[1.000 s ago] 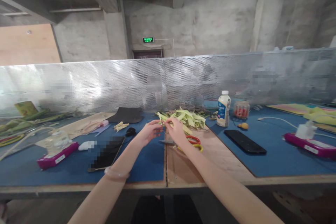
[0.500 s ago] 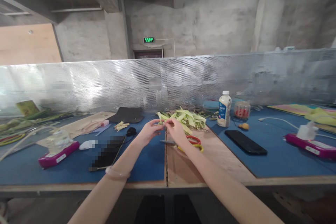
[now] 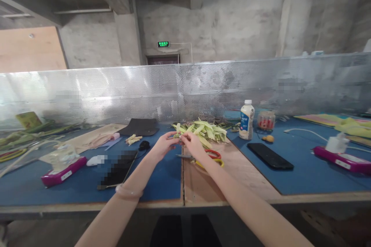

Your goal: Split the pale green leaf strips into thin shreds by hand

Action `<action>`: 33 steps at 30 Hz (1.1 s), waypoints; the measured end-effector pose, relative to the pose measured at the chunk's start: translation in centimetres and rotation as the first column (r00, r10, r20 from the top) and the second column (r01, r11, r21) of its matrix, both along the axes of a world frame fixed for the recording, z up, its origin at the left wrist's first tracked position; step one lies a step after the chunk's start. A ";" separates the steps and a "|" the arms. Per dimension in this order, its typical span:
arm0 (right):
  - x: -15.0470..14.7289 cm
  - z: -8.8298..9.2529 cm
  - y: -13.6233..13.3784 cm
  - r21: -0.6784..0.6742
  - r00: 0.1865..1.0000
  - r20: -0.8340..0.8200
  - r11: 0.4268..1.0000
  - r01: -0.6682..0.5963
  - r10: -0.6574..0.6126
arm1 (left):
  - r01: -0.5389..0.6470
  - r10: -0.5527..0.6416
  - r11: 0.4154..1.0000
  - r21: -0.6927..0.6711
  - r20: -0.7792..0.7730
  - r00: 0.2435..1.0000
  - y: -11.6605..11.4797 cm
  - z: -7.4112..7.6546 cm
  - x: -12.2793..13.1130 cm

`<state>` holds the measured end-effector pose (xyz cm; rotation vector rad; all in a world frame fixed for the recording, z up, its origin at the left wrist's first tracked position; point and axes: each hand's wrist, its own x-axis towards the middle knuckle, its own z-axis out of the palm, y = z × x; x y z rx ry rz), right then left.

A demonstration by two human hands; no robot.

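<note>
My left hand (image 3: 165, 145) is closed on a small green piece (image 3: 176, 136), just in front of a heap of pale green leaf strips (image 3: 207, 130). Against it, my right hand (image 3: 190, 142) pinches at the same spot; what its fingertips hold is too small to name. Scissors with red and yellow handles (image 3: 216, 158) lie on the wooden board (image 3: 199, 189), partly under my right wrist.
Left of my hands lie a dark tablet (image 3: 118, 170), a purple power strip (image 3: 63, 173) and a white mouse (image 3: 95, 160). On the right are a bottle (image 3: 246, 121), a black phone (image 3: 269, 156), a jar (image 3: 266, 120) and another purple power strip (image 3: 342, 159).
The whole view has shifted very slightly. My right fingertips have moved a little closer to my left hand.
</note>
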<state>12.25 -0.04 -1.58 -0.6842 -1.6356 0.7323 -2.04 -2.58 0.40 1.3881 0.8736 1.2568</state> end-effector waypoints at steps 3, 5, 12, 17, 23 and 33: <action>0.0 -0.1 0.2 0.005 0.999 0.031 0.999 0.038 -0.038 | -0.006 0.006 1.000 0.002 -0.014 1.000 -0.1 0.1 0.1; 0.1 -0.1 0.3 0.025 0.993 0.074 0.996 0.087 -0.089 | -0.011 0.011 1.000 0.007 -0.021 1.000 0.0 0.1 0.1; 0.2 0.2 -0.1 0.106 0.967 0.171 0.979 0.174 -0.190 | -0.049 0.050 0.999 0.021 -0.055 0.997 0.2 0.1 0.0; 0.3 0.0 -0.2 0.150 0.962 0.184 0.973 0.174 -0.200 | -0.068 0.069 0.997 0.020 -0.066 0.995 0.1 0.1 0.1; 0.3 -0.1 -0.1 0.159 0.962 0.169 0.969 0.188 -0.214 | -0.111 0.114 0.993 0.044 -0.085 0.990 0.3 0.0 0.1; -0.2 -0.1 -0.9 0.264 0.975 0.107 0.951 0.162 -0.196 | -0.260 0.262 0.965 0.041 -0.093 0.960 0.8 0.1 -0.5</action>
